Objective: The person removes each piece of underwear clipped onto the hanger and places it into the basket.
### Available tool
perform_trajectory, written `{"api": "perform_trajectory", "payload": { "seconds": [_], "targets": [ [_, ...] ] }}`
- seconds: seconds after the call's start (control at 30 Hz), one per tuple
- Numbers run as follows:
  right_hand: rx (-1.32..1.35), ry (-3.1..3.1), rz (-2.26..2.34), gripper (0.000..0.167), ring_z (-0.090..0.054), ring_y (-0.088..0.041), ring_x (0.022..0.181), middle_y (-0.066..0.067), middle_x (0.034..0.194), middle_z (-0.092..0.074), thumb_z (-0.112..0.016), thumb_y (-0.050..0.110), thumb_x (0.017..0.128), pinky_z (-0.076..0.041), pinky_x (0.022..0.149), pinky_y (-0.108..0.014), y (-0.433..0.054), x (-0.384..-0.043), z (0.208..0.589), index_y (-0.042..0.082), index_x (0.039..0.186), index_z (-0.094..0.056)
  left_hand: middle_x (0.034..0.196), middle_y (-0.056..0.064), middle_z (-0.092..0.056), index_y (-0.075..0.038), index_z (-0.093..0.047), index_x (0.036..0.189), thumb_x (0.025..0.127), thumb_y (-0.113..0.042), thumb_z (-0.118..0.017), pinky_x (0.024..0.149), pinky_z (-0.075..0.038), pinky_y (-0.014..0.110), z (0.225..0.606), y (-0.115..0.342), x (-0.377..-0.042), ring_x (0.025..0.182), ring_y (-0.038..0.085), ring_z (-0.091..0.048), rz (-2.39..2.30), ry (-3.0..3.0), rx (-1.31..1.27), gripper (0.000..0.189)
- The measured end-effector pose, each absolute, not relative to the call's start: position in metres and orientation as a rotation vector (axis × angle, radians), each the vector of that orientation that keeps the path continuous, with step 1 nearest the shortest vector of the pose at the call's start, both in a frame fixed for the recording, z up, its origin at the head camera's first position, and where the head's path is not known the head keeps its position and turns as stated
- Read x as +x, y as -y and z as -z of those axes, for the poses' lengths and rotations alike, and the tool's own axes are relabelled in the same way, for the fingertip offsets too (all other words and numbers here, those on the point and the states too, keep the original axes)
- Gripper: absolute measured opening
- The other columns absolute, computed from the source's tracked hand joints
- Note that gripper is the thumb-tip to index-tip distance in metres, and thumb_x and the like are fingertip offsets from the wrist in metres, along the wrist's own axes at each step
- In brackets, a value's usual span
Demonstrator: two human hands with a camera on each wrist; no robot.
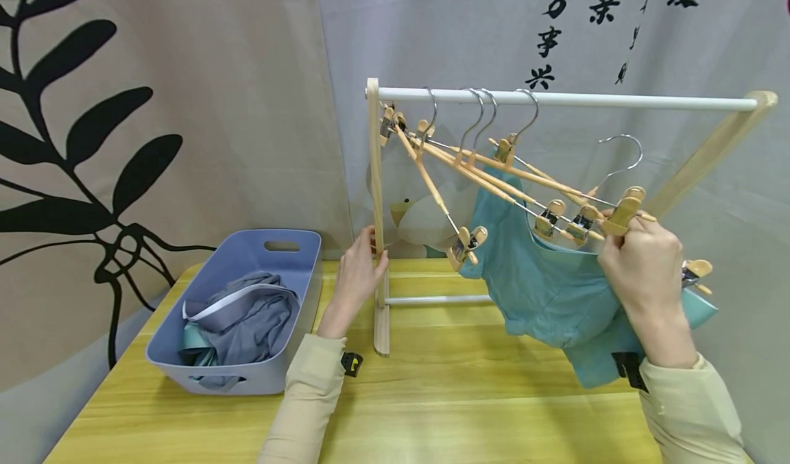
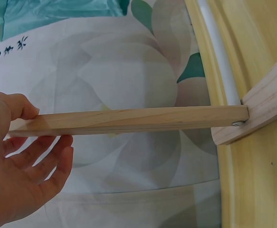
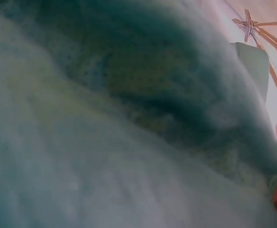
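Note:
My left hand (image 1: 358, 269) grips the wooden upright post (image 1: 376, 176) of a small clothes rack, thumb on one side and fingers on the other in the left wrist view. At the right, my right hand (image 1: 644, 275) holds the end of a clip hanger (image 1: 625, 210) beside its wooden clip. A teal garment (image 1: 555, 299) hangs below and in front of the hangers, partly behind this hand. One hanger hook (image 1: 625, 157) stands off the white rail (image 1: 617, 102). Blurred teal cloth (image 3: 105, 156) fills most of the right wrist view.
Several wooden clip hangers (image 1: 469, 169) hang slanted from the rail's left half, overlapping each other. A blue plastic basket (image 1: 166, 320) with grey clothes (image 1: 259, 327) stands on the wooden table (image 1: 469, 416) at the left. A printed curtain (image 1: 247, 107) is behind the rack.

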State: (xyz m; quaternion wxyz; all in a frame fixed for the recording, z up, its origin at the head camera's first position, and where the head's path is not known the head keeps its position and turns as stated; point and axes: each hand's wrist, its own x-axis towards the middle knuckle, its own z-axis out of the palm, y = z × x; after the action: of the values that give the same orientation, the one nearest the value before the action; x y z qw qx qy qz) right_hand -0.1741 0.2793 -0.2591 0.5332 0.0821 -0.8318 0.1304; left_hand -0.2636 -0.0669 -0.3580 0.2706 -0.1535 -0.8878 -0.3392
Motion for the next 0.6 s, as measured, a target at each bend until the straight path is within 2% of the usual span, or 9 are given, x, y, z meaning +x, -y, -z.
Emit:
{"api": "perform_trajectory", "payload": {
  "seconds": [0.07, 0.2, 0.3, 0.47, 0.6],
  "targets": [
    [0.209, 1.987, -0.317, 0.020, -0.059, -0.044, 0.063, -0.029, 0.078, -0.067, -0.050, -0.004, 0.083, -0.041, 0.050, -0.053, -0.278, -0.174, 0.261, -0.014, 0.076, -0.066, 0.100, 0.017, -0.065, 0.002, -0.046, 0.125, 0.090, -0.012, -0.060, 0.062, -0.056, 0.039, 0.358, 0.067, -0.264, 0.082, 0.030, -0.067, 0.916, 2.390, -0.412, 0.041],
    [0.234, 2.001, -0.285, 0.023, -0.045, -0.033, 0.049, -0.022, 0.062, -0.057, -0.046, -0.008, 0.076, -0.032, 0.043, -0.041, -0.275, -0.174, 0.264, -0.006, 0.054, -0.051, 0.100, 0.017, -0.065, 0.002, -0.047, 0.125, 0.089, -0.011, -0.061, 0.062, -0.057, 0.039, 0.358, 0.067, -0.264, 0.083, 0.031, -0.067, 0.923, 2.392, -0.403, 0.041],
    [0.247, 2.021, -0.257, 0.026, -0.035, -0.026, 0.047, -0.016, 0.057, -0.046, -0.045, -0.010, 0.072, -0.027, 0.042, -0.034, -0.273, -0.174, 0.267, 0.002, 0.048, -0.040, 0.100, 0.017, -0.065, 0.002, -0.047, 0.125, 0.089, -0.010, -0.061, 0.062, -0.057, 0.039, 0.358, 0.067, -0.264, 0.083, 0.031, -0.067, 0.924, 2.394, -0.401, 0.041],
    [0.262, 2.059, -0.256, 0.023, -0.035, -0.026, 0.045, -0.015, 0.054, -0.045, -0.051, -0.009, 0.074, -0.027, 0.041, -0.034, -0.268, -0.173, 0.272, 0.000, 0.054, -0.044, 0.099, 0.017, -0.065, 0.002, -0.047, 0.125, 0.090, -0.010, -0.061, 0.062, -0.057, 0.039, 0.359, 0.067, -0.264, 0.083, 0.030, -0.067, 0.916, 2.392, -0.407, 0.040],
    [0.309, 2.071, -0.288, 0.012, -0.044, -0.029, 0.045, -0.020, 0.058, -0.056, -0.063, -0.003, 0.082, -0.036, 0.042, -0.043, -0.264, -0.172, 0.275, -0.007, 0.071, -0.059, 0.099, 0.017, -0.065, 0.002, -0.047, 0.125, 0.090, -0.012, -0.060, 0.062, -0.056, 0.039, 0.359, 0.067, -0.264, 0.083, 0.030, -0.067, 0.904, 2.383, -0.416, 0.039]
  ]
}}
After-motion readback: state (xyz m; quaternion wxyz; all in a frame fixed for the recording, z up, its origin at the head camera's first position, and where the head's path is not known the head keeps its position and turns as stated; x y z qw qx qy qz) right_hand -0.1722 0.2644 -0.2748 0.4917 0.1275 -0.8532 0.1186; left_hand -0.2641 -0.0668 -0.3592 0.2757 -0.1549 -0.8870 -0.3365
